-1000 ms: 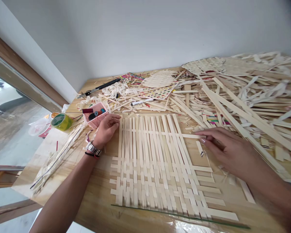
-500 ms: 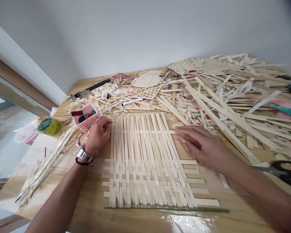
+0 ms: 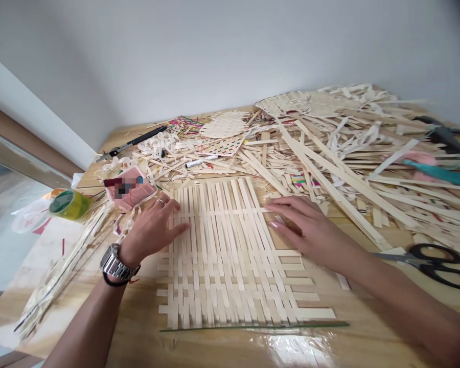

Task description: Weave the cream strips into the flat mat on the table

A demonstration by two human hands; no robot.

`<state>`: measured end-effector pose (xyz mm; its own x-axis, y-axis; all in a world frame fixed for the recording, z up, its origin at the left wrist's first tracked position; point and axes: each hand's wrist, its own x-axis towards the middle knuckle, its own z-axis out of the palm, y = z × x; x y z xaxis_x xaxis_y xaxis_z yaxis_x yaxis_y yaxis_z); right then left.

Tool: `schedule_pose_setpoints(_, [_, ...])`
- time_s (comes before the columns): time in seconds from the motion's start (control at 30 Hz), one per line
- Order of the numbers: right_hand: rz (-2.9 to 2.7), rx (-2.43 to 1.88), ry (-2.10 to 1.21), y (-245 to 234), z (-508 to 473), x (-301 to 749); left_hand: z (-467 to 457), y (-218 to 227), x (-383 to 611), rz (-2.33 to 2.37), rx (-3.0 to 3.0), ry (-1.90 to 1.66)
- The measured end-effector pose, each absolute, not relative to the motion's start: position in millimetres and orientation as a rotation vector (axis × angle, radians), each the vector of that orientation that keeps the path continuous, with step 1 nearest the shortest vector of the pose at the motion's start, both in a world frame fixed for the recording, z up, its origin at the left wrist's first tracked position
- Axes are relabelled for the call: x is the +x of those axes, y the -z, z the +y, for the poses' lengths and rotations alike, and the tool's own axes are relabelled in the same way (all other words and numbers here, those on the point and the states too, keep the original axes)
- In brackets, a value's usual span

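Your left hand (image 3: pixel 153 231) lay open, palm down, with its fingers spread on the left edge of the woven mat (image 3: pixel 230 266). Your right hand (image 3: pixel 310 231) lay open and flat at the mat's right edge, its fingertips touching the end of a cross strip (image 3: pixel 222 210). Neither hand gripped anything. The mat lay flat at the middle of the table (image 3: pixel 138 329), woven in its near rows. A pink box (image 3: pixel 132 190) stood just beyond the left hand. Scissors (image 3: pixel 433 260) lay right of the right forearm.
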<state>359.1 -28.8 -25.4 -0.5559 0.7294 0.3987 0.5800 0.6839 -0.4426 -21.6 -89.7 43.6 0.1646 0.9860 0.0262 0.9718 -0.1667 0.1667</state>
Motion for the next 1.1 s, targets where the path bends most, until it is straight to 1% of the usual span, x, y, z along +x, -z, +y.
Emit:
schedule_pose_setpoints(0.13, [-2.35,-1.034,-0.317,27,-30,357,-94,-47,-17,1.954,2.259,-0.079])
schedule_pose_setpoints(0.47, [-2.426,-1.146,-0.177,21,-37,347,-103,-36,-8,2.003,2.249,-0.124])
schedule_pose_setpoints(0.6, [-2.41,-1.203,-0.109,22,-44,336,-111,-24,6,2.219,2.211,-0.202])
schedule_pose_setpoints(0.73, [-2.401,-1.25,-0.051,23,-47,324,-119,-14,16,2.329,2.224,-0.294])
schedule_pose_setpoints(0.9, [-2.421,-1.241,-0.027,21,-48,322,-125,-8,15,2.345,2.277,-0.366])
schedule_pose_setpoints(1.1, [-2.449,-1.204,0.008,17,-53,324,-130,-11,13,2.261,2.332,-0.412])
